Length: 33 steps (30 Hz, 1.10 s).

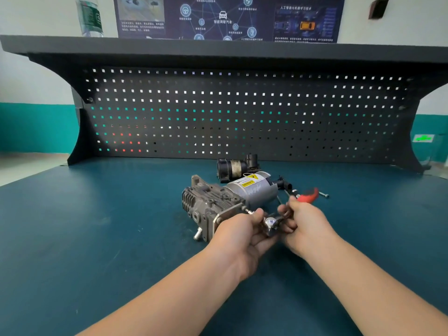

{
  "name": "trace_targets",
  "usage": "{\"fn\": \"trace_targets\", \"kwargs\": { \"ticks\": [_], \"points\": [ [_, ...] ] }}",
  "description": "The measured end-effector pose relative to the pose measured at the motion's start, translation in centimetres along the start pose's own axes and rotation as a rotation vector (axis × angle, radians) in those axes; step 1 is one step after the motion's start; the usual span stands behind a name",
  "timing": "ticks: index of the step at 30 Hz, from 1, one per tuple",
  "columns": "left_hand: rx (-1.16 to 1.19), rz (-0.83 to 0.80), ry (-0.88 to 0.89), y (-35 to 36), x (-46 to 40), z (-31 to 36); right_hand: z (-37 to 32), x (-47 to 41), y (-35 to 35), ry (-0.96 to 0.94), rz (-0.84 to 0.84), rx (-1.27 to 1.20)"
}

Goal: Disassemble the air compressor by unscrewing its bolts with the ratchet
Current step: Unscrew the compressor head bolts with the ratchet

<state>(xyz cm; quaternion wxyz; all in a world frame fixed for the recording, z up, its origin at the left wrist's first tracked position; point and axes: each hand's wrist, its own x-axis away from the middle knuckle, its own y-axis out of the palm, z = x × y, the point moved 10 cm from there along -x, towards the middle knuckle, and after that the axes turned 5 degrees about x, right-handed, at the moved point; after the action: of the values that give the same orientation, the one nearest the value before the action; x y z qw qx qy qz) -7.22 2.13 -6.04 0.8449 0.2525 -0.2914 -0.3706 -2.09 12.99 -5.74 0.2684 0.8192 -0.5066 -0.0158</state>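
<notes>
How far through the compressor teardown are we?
One loose bolt already lies on the bench. Both the left hand and right hand hold the ratchet, red handle behind, beside the air compressor. Its main body still looks assembled, so most remains.

Both forearms are being cut off by the bottom edge. The near end of the air compressor (218, 202) is being covered by the left hand (238, 232). Most of the ratchet (272, 224) is being hidden between that hand and the right hand (306, 226), and its red handle (309, 195) is being blurred. The black cylindrical part (232, 168) is being partly screened by the compressor. The bottle (89, 15) and the poster (228, 16) are being cropped by the top edge; the poster's print is being rendered too small to read.
</notes>
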Motion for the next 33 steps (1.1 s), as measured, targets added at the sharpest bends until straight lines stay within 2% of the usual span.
{"fn": "trace_targets", "kwargs": {
  "ticks": [3, 6, 8, 12, 17, 20, 22, 25, 28, 30, 33],
  "points": [
    [-0.003, 0.024, 0.013, -0.3, -0.1, 0.0, 1.1, -0.1, 0.2, 0.068, -0.023, -0.017],
    [-0.018, 0.012, 0.010, -0.2, -0.1, 0.0, -0.9, 0.1, 0.3, -0.088, -0.020, 0.018],
    [-0.039, -0.001, 0.008, -0.2, -0.1, 0.0, -3.0, 0.8, 0.8, -0.269, -0.039, 0.105],
    [-0.039, -0.005, 0.023, -0.2, -0.1, 0.0, -6.6, 4.3, 2.6, -0.743, -0.062, 0.461],
    [-0.025, -0.071, 0.019, 0.6, 0.2, -0.1, -7.2, 10.9, 6.6, -1.311, -0.316, 0.782],
    [0.013, -0.140, 0.009, 1.0, 0.4, 0.1, -5.8, 14.1, 8.3, -1.636, -0.388, 1.030],
    [0.005, -0.126, 0.020, 0.8, 0.4, 0.3, -5.8, 13.5, 8.3, -1.552, -0.406, 0.998],
    [-0.014, -0.078, -0.009, 0.5, 0.0, -0.1, -6.9, 9.5, 6.4, -1.172, -0.333, 0.717],
    [-0.009, -0.041, -0.020, 0.2, -0.1, -0.1, -7.3, 5.0, 3.5, -0.827, -0.119, 0.497],
    [-0.009, -0.030, -0.024, 0.1, -0.1, -0.1, -5.5, 2.1, 1.4, -0.525, -0.022, 0.307],
    [0.001, -0.020, -0.036, 0.2, -0.1, -0.3, -1.3, 0.2, -0.1, -0.129, 0.023, 0.026]
  ]
}}
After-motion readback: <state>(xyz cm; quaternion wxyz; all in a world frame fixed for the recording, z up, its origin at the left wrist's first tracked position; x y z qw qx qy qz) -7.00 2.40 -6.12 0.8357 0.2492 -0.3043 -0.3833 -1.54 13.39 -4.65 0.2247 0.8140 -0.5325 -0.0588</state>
